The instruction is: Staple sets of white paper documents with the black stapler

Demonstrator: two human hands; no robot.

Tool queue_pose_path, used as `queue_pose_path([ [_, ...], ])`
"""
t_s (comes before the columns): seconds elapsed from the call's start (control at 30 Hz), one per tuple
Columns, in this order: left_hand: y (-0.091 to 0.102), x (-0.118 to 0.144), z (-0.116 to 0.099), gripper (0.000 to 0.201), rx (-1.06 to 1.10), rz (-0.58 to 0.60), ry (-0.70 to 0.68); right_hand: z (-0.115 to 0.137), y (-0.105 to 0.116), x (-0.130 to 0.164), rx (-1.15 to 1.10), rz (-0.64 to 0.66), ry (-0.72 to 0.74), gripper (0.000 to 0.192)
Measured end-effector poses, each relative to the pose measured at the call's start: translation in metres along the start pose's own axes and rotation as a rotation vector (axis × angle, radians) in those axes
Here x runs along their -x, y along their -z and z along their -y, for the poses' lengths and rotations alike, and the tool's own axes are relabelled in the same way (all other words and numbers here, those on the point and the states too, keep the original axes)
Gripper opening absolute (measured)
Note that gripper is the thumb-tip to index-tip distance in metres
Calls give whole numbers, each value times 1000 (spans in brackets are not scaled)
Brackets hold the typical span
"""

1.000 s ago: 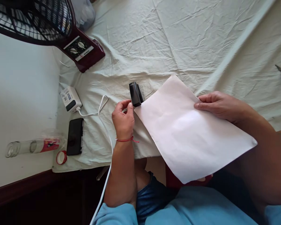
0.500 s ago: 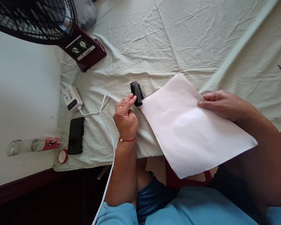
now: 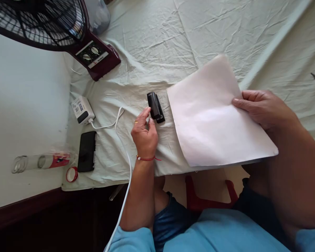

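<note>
While the left hand [image 3: 145, 134] rests on the pale sheet [image 3: 152, 52] with its fingers loosely curled, the fingertips sit just beside the near end of the black stapler [image 3: 155, 106]; whether they touch it I cannot tell. The stapler lies flat, its long axis running away from the person and tilting slightly left. The right hand [image 3: 262, 108] pinches the right edge of the white paper [image 3: 212, 119], which lies just right of the stapler

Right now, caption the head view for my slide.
Left hand beside a black stapler, right hand holding white paper over a sheet-covered table.
</note>
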State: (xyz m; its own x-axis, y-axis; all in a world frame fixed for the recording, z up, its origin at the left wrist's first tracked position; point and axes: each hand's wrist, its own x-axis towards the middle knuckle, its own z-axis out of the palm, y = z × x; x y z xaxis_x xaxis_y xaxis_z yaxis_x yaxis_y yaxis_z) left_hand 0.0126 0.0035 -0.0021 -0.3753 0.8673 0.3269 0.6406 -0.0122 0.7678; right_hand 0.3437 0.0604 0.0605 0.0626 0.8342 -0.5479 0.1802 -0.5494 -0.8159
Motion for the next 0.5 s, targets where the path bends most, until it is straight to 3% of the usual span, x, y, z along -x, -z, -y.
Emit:
queue_pose_path([
  [0.07,-1,1,-2,37,42,-63,81,2,-4,3,-96,-17,57,13],
  [0.17,-2,-2,-8,26,164,-185,141,1,-14,4,-197,82,114,14],
  [0.23,-3,-5,-14,36,282,-232,185,-3,-22,1,-229,149,166,14],
  [0.37,-3,-7,-23,64,489,-195,319,-12,-36,-11,-276,205,282,19],
  [0.5,-2,-2,-22,62,545,-208,385,-16,-48,-18,-312,215,350,25],
])
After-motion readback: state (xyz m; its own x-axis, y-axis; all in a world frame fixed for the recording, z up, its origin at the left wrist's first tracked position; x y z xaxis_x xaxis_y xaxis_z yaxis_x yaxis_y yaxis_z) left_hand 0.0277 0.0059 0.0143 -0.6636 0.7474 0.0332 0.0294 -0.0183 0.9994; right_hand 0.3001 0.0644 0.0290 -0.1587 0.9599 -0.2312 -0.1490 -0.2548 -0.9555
